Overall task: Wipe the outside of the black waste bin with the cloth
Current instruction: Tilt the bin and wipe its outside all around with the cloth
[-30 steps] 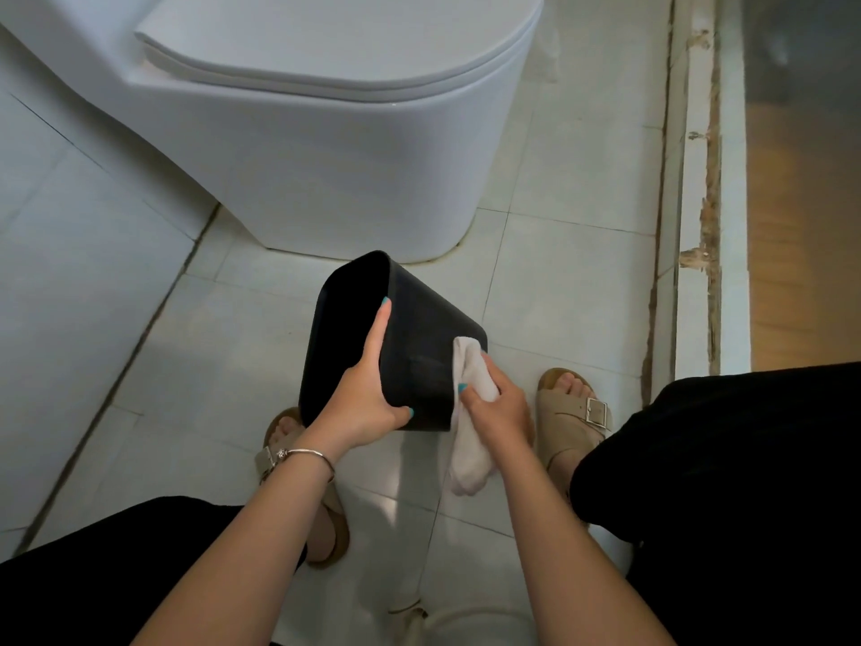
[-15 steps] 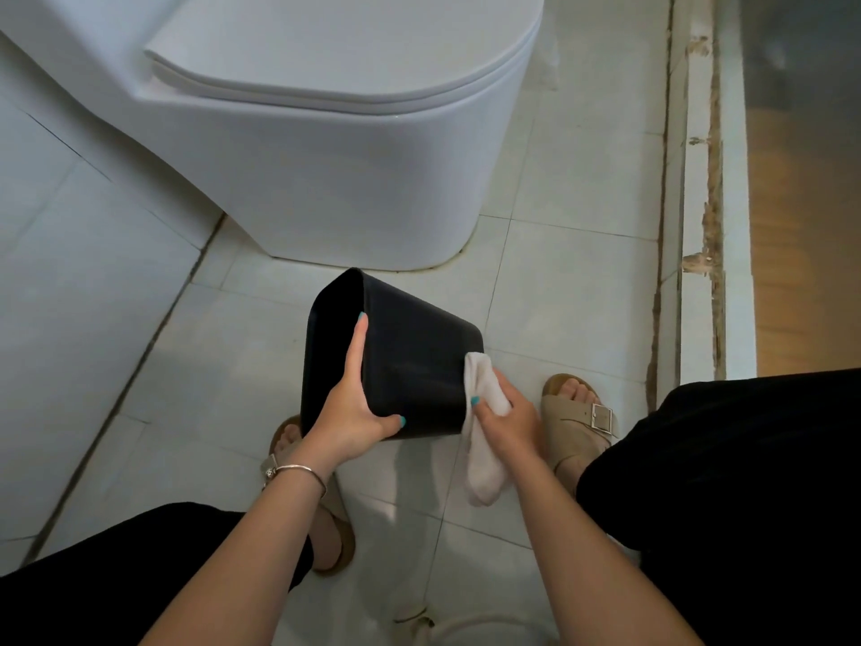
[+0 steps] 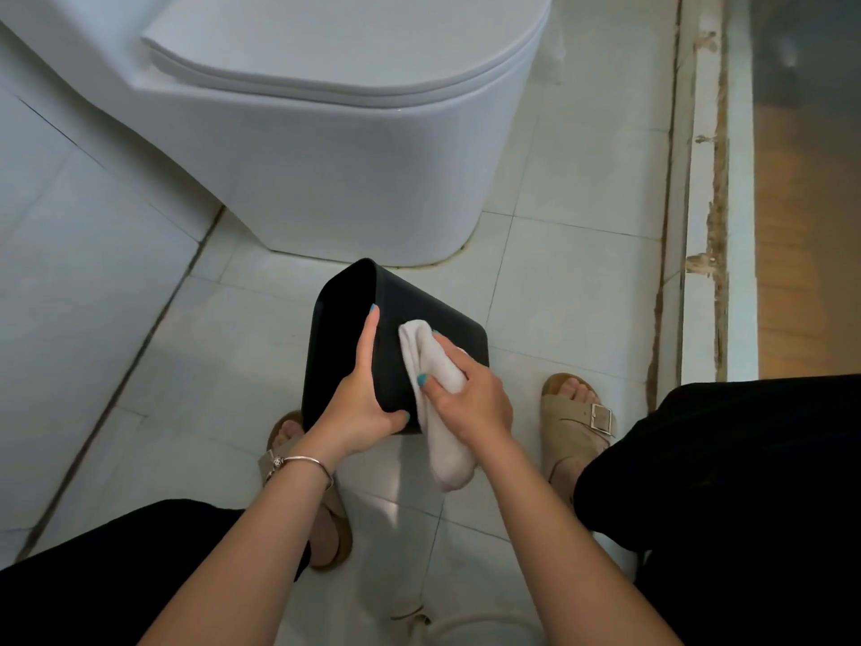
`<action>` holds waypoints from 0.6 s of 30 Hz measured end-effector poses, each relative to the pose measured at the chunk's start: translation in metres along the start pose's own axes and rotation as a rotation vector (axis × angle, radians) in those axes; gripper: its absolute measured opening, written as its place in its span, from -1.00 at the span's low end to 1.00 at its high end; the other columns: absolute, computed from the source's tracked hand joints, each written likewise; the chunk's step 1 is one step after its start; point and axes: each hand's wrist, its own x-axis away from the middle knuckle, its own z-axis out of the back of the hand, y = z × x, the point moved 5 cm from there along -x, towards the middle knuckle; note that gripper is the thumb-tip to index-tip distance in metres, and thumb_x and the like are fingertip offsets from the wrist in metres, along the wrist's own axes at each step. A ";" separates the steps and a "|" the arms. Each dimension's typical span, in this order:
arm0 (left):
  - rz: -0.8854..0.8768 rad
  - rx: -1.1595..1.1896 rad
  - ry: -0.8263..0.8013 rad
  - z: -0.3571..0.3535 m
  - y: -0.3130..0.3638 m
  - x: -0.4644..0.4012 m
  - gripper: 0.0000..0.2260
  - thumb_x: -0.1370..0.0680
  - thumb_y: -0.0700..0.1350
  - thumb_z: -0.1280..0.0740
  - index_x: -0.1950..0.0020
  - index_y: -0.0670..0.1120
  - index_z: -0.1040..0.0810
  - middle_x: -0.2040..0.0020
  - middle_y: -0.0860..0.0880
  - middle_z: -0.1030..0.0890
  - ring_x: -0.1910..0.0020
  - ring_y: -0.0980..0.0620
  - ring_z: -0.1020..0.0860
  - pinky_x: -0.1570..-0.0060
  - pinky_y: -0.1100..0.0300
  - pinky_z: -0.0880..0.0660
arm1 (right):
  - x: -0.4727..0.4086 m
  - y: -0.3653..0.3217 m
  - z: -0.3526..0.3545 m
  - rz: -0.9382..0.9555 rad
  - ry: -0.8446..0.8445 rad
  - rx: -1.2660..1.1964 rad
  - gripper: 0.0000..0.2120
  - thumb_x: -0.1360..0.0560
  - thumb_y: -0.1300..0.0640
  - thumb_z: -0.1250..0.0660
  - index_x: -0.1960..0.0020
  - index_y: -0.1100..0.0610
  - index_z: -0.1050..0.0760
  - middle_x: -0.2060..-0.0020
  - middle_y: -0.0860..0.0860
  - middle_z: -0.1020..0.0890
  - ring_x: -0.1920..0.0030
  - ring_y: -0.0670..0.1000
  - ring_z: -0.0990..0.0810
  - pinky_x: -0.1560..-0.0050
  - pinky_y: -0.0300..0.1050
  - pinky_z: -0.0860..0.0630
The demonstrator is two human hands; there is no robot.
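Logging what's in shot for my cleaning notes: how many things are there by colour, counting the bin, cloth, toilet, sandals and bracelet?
Black: 1, the waste bin
White: 2, the cloth and the toilet
Tan: 2, the sandals
Silver: 1, the bracelet
Total: 6

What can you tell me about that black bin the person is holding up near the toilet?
The black waste bin looks like smooth, slightly glossy plastic, with rounded corners and walls tapering toward its base. It is tipped on its side, its open mouth facing left and its base to the right, in front of the white toilet. The left hand grips its near edge, fingers laid along the rim. The right hand presses a white cloth against its upper outer wall; the cloth's end hangs below.
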 end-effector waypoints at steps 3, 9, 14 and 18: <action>-0.012 0.001 0.015 0.002 0.004 0.002 0.17 -0.39 -0.33 -0.48 -0.41 0.51 0.30 -0.36 0.05 -0.40 -0.02 0.08 -0.60 0.03 0.18 -0.58 | -0.015 0.036 0.007 -0.182 0.036 -0.041 -0.45 -0.47 -0.14 -0.34 -0.40 -0.43 -0.27 -0.22 -0.10 -0.58 -0.15 0.07 -0.56 -0.06 -0.05 -0.48; -0.048 -0.082 -0.030 -0.010 0.020 0.000 0.18 -0.41 -0.31 -0.49 -0.35 0.55 0.38 -0.28 0.00 -0.41 -0.06 0.03 -0.59 -0.15 0.05 -0.56 | -0.041 0.071 0.018 -0.334 0.028 -0.078 -0.47 -0.39 -0.08 -0.36 -0.34 -0.31 -0.42 -0.19 -0.09 -0.62 -0.16 0.09 -0.58 -0.21 0.04 -0.51; -0.059 -0.145 -0.082 -0.020 0.028 -0.005 0.17 -0.43 -0.29 -0.47 -0.39 0.47 0.42 0.10 -0.12 -0.62 0.30 0.07 -0.61 0.19 0.18 -0.59 | -0.033 0.036 0.027 -0.249 0.049 -0.073 -0.46 -0.44 -0.09 -0.36 -0.39 -0.34 -0.36 -0.21 -0.07 -0.59 -0.18 0.10 -0.56 -0.11 -0.04 -0.49; -0.089 -0.140 -0.098 -0.023 0.029 -0.011 0.15 -0.42 -0.28 -0.45 -0.41 0.42 0.43 0.28 -0.11 -0.58 0.42 0.12 -0.56 0.33 0.19 -0.56 | -0.018 -0.019 0.035 -0.017 0.029 -0.106 -0.43 -0.42 -0.12 -0.37 -0.37 -0.43 -0.32 -0.26 -0.20 -0.56 -0.21 0.00 -0.55 -0.16 0.00 -0.50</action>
